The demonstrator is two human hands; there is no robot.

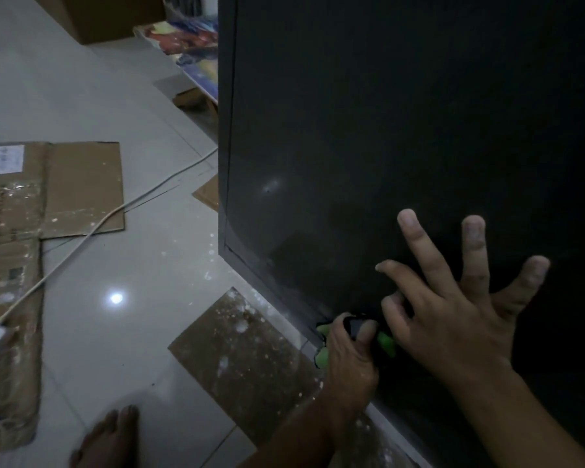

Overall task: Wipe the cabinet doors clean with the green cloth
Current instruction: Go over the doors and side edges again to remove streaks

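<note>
One dark cabinet door (385, 130) fills the right half, its top and right side cut off and its surface dim but for a faint sheen; the frame's lower edge meets a pale tiled floor (81, 79). Three flat cardboard pieces lie on the tiles, all speckled white: a large sheet (65, 190) cut off at left, a medium sheet (244, 359) beside the cabinet base, a small scrap (207, 194) partly hidden behind the cabinet. Two hands: right hand (453, 319), fingers spread, against the door; left hand (350, 356), fingers curled round the green cloth (385, 342) at the door's bottom edge. The cloth is mostly hidden, only three bright patches showing. One bare foot (108, 437), blurred, cut off below. One white cable (92, 231) crosses floor and large sheet
</note>
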